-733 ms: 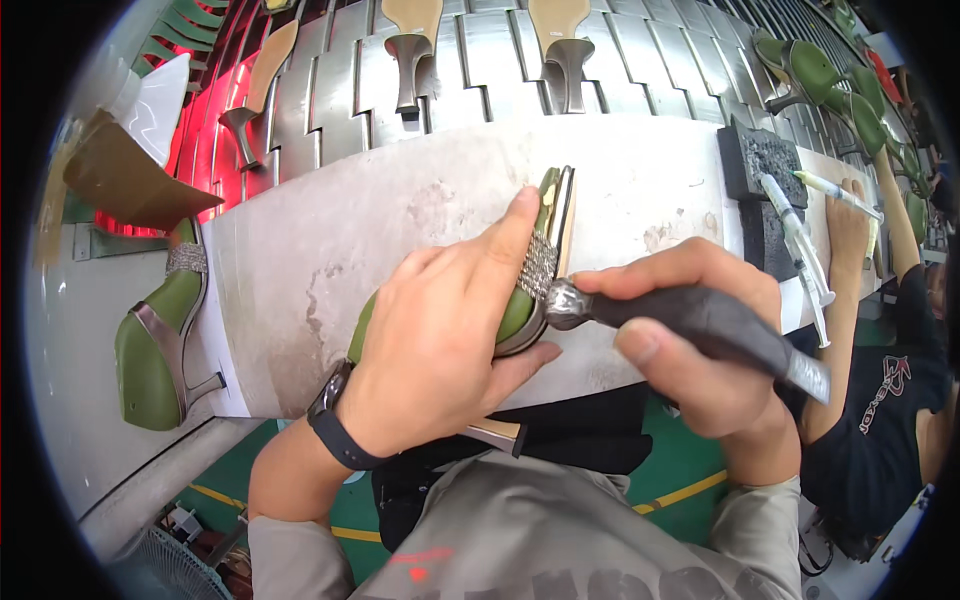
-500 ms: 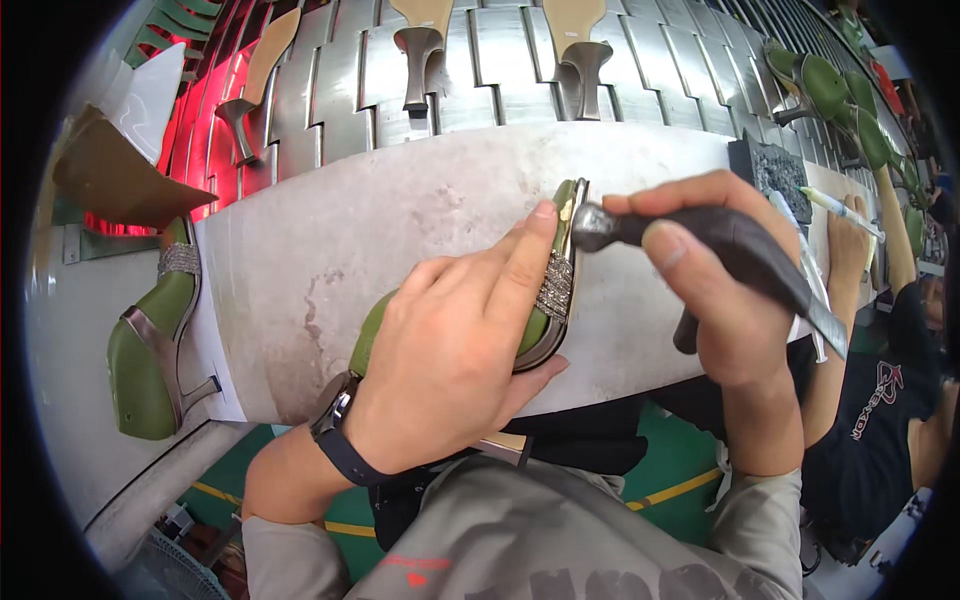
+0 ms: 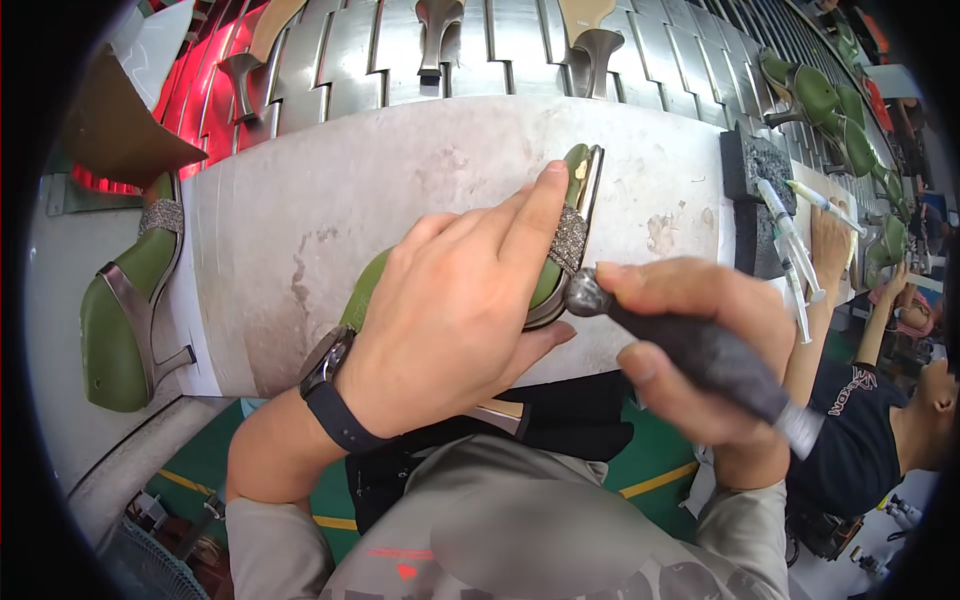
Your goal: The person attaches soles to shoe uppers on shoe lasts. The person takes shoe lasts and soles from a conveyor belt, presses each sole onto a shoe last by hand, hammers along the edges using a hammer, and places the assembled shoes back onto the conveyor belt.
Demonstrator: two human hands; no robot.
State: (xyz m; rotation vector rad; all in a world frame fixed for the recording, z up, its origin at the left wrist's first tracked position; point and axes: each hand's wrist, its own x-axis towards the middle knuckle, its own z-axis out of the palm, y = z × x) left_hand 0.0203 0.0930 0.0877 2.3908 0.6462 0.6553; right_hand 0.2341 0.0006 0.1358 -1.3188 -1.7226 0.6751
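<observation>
A pale, stained worktop [image 3: 270, 225] spreads beneath both hands. Under the left hand [image 3: 450, 310] is a green shoe last [image 3: 547, 284] with a glittering strap [image 3: 568, 240]; that hand is clamped over it, index finger stretched toward one end. The right hand [image 3: 740, 310] is closed around a cobbler's hammer [image 3: 700, 352], its rounded face just beside the sole edge; contact cannot be told. Syringes [image 3: 785, 235] lie beyond the right hand, and metal conveyor slats [image 3: 520, 50] run ahead of both.
</observation>
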